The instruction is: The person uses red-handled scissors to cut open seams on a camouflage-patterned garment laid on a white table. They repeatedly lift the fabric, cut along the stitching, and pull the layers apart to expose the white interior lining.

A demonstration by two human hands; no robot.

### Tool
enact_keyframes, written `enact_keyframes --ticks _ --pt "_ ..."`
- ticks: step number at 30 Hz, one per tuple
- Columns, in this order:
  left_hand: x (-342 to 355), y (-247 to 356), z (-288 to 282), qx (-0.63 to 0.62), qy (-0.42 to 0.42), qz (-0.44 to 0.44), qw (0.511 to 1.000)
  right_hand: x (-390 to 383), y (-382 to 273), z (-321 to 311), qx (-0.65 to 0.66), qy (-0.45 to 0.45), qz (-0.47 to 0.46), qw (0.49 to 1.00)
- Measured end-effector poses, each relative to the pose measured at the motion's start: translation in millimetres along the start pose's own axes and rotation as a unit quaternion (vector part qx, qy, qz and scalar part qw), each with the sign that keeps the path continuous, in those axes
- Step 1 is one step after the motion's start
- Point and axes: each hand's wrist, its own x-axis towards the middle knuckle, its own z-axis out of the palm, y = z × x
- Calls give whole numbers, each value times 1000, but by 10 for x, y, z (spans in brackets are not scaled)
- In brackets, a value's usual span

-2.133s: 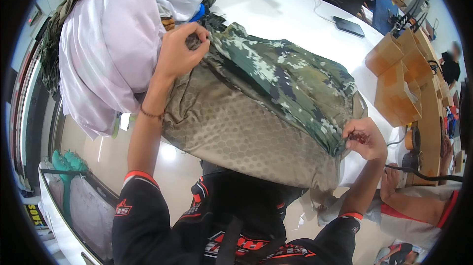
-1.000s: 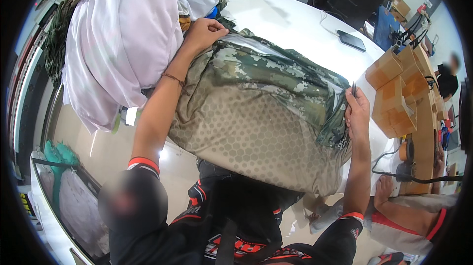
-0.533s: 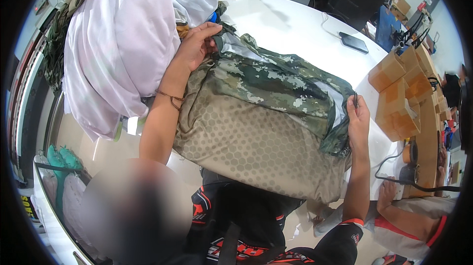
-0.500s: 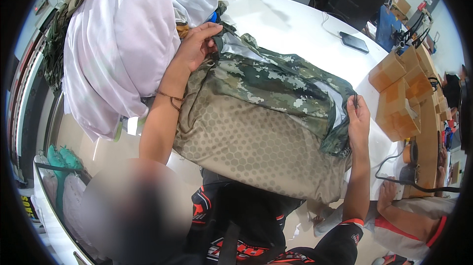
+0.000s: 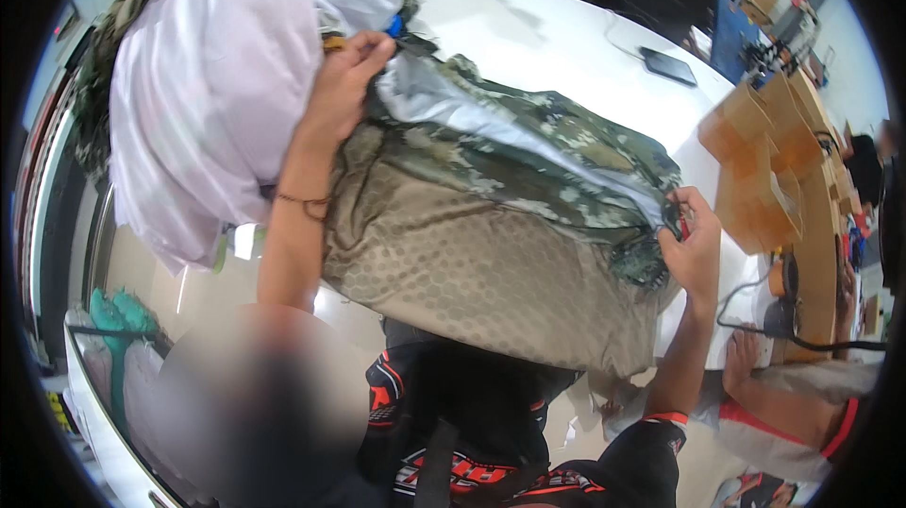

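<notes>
A green camouflage cloth garment (image 5: 566, 132) with a pale lining stretches between my hands. My left hand (image 5: 347, 83) pinches its far left end, close to the white cloth pile. On the right, my right hand (image 5: 694, 242) grips the opposite end between thumb and fingers. The pale inner side shows as a long strip along the gap between its two layers. Beneath it lies a tan cloth (image 5: 472, 267) with a hexagon pattern, which hangs over the table's near edge. What kind of garment it is, I cannot tell.
The white table (image 5: 510, 17) carries a phone (image 5: 668, 66) at the back right. White fabric (image 5: 217, 83) is heaped at the left. Cardboard boxes (image 5: 755, 154), a tape roll (image 5: 781, 277) and a black cable stand at the right. Another person's hand (image 5: 743, 357) rests by the table edge.
Both ends of the camouflage garment have been pulled apart, my left hand going left. Its layers have parted, so more pale lining shows.
</notes>
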Motion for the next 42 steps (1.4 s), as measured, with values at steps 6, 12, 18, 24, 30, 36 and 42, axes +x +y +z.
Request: enact_keyframes --ticks 6,12,18,24,30,36,42 --pt "-620 686 -315 244 -264 -31 933 -303 19 -412 -47 -202 -40 977" --pt "-719 921 -58 479 -278 -112 825 -210 25 -628 74 -322 77 941" --pt "-199 651 667 421 -248 26 872 739 445 -237 -84 62 164 981" --pt "-141 113 797 335 -257 55 905 1014 932 -96 -139 48 60 987" --pt "-149 -12 729 328 -229 109 910 431 301 -14 -10 90 -109 990" --pt "-209 -30 814 373 -196 240 875 -98 205 59 -51 33 -197 979" --pt "-334 -50 1364 378 -284 353 808 -180 338 96 -15 53 -238 970"
